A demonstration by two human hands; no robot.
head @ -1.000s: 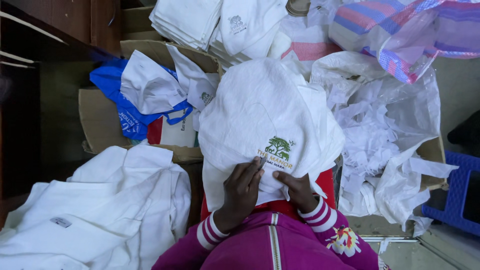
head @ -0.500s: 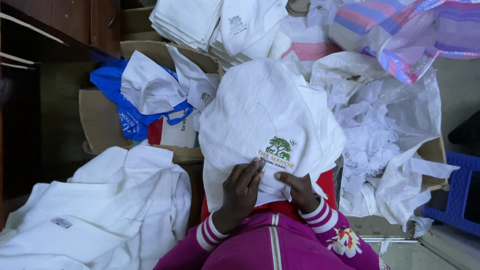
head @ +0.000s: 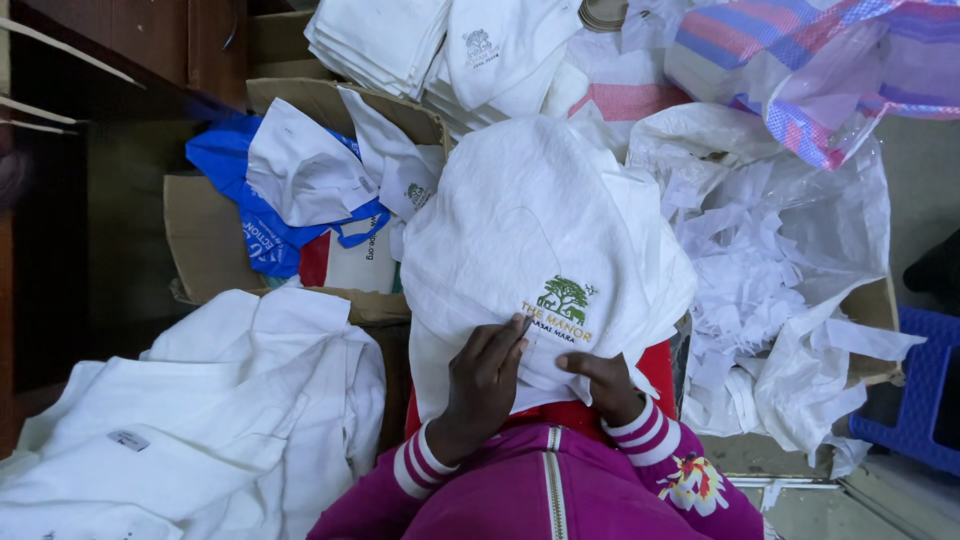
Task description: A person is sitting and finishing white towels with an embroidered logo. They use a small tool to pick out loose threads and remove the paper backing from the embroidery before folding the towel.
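A white cloth piece (head: 530, 230) with a small green tree emblem (head: 566, 298) lies spread over a red surface (head: 655, 368) in front of me. My left hand (head: 482, 385) lies flat on the cloth's near edge, fingers pointing toward the emblem. My right hand (head: 600, 382) rests on the same edge just right of it, fingers curled against the fabric. Both sleeves are magenta with striped cuffs.
A pile of white cloth (head: 200, 420) lies at lower left. A cardboard box (head: 215, 235) holds a blue bag (head: 240, 190) and white pieces. Folded white stacks (head: 400, 40) sit at the back. White paper scraps (head: 760, 270) fill a bag at right; a blue crate (head: 915, 390) is at far right.
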